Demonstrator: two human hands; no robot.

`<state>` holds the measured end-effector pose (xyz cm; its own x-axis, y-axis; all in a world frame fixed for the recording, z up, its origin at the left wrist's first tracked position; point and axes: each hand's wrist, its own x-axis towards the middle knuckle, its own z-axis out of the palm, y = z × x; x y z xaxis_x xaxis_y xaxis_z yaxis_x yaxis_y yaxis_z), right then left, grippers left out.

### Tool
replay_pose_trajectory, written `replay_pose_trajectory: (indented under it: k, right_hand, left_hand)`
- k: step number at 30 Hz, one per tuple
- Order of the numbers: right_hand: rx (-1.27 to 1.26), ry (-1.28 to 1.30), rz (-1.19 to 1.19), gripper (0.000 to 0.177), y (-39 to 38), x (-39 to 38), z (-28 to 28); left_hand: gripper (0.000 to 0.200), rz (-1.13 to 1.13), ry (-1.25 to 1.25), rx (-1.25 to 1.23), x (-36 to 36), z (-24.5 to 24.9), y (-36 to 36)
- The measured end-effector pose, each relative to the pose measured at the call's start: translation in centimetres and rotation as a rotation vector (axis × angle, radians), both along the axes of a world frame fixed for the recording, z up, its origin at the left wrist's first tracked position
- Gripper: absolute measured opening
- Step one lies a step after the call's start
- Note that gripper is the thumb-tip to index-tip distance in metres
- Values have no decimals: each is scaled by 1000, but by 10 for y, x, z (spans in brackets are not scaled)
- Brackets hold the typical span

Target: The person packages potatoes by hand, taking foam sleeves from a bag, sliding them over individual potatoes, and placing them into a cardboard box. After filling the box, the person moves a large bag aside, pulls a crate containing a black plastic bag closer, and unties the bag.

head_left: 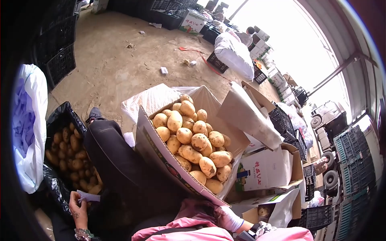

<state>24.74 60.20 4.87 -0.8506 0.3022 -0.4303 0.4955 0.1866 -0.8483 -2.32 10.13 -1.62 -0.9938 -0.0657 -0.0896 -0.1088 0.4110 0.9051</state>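
My left hand point(78, 211), bare, is closed with its fingertips pinching a small pale purple piece of soft sheet point(89, 197). It is at the near edge of a black-lined crate point(64, 110) holding many small potatoes point(74, 164). My right hand point(228, 219), in a pale glove, is at the near corner of a tilted cardboard box point(161, 154); its fingers are in shadow and partly hidden by the box edge. Large yellow potatoes point(193, 140) fill that box, heaped on a clear plastic liner point(213, 102).
At the left stands a white bag point(38, 96) of purple sheets, near stacked black crates point(60, 60). More cartons point(261, 170) crowd the right side. Farther off, a person point(245, 37) is beside a large white sack point(233, 52). A truck point(327, 114) is at the right.
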Motion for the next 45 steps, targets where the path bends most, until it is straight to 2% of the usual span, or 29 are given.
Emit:
replay_pose_trajectory:
  k: [1, 4, 7, 9, 10, 11, 13, 14, 17, 18, 19, 21, 22, 24, 26, 29, 30, 31, 32, 33, 35, 37, 38, 39, 40, 41, 43, 44, 45]
  right_hand:
    - [147, 13, 56, 32, 8, 3, -9]
    - [81, 51, -87, 19, 8, -5, -16]
    - [-115, 165, -285, 17, -9, -19, -2]
    - [-391, 89, -414, 18, 15, -1, -34]
    - [-363, 92, -383, 16, 15, -2, -35]
    - [-334, 96, -352, 13, 9, -11, -25]
    - [-623, -69, -570, 9, 8, -26, 3]
    - [-706, -92, -533, 11, 14, -21, -2]
    - [-463, -222, -228, 14, 21, -7, 4]
    - [-210, -191, -75, 18, 22, -4, 2]
    - [-220, -261, -42, 25, 27, 2, 3]
    - [-393, -236, -178, 27, 25, 21, 1]
    - [-322, -217, -171, 29, 22, 30, -4]
    - [20, -87, -77, 29, 9, 47, -11]
    - [400, -5, 100, 32, -11, 35, 17]
    - [711, 68, 187, 25, -30, 11, 36]
    - [771, -93, 300, 26, -37, -7, 54]
    - [836, -242, 434, 27, -39, -23, 69]
    - [864, -173, 618, 29, -32, -34, 69]
    - [906, -108, 793, 32, -23, -46, 70]
    - [856, -469, 1205, 35, -34, -98, 117]
    - [930, -581, 1335, 38, -100, -166, 183]
    - [958, -451, 1343, 45, -117, -192, 193]
    - [897, -163, 1275, 44, -138, -215, 204]
    - [778, 163, 1440, 43, -146, -248, 201]
    - [708, 115, 1311, 42, -184, -279, 210]
    - [768, 259, 1467, 43, -233, -346, 200]
    - [695, 364, 1514, 41, -259, -382, 182]
    - [543, 304, 1524, 39, -289, -418, 161]
  left_hand:
    - [17, -3, -7, 14, -1, 0, 1]
    - [18, -35, -13, 1, 1, 8, 4]
    - [19, -97, 63, -132, 4, 18, 5]
    - [20, -119, 134, -258, 10, 25, 2]
    - [19, -138, 93, -277, 10, 33, 0]
    - [19, -125, 112, -266, 8, 37, 0]
    - [19, -101, 150, -234, 6, 42, 2]
    - [19, -92, 150, -202, 4, 47, 6]
    - [19, -74, 220, -249, -1, 41, 14]
    - [19, -69, 202, -236, -2, 43, 20]
    - [19, -71, 178, -226, -2, 44, 25]
    - [19, -97, 177, -230, -4, 42, 33]
    - [19, -123, 194, -245, -6, 39, 35]
    - [18, -157, 227, -268, -3, 36, 39]
    - [18, -175, 230, -257, -2, 37, 39]
    - [15, -127, 138, -60, 4, 35, 29]
    - [14, -74, 94, 7, 8, 48, 26]
    - [14, -39, 201, -36, 8, 50, 12]
    - [14, 57, 272, -130, 7, 46, -13]
    - [15, 195, 196, 98, 4, 32, -40]
    - [23, 438, 448, 280, 6, 68, -54]
    - [37, 584, 532, 516, 11, 81, -85]
    - [42, 597, 502, 547, 16, 79, -108]
    - [39, 673, 462, 663, 22, 78, -121]
    - [37, 688, 458, 722, 26, 78, -127]
    - [36, 707, 459, 783, 29, 80, -128]
    - [34, 795, 375, 768, 27, 102, -112]
    - [34, 814, 336, 751, 25, 107, -110]
    - [31, 822, 306, 726, 25, 114, -110]
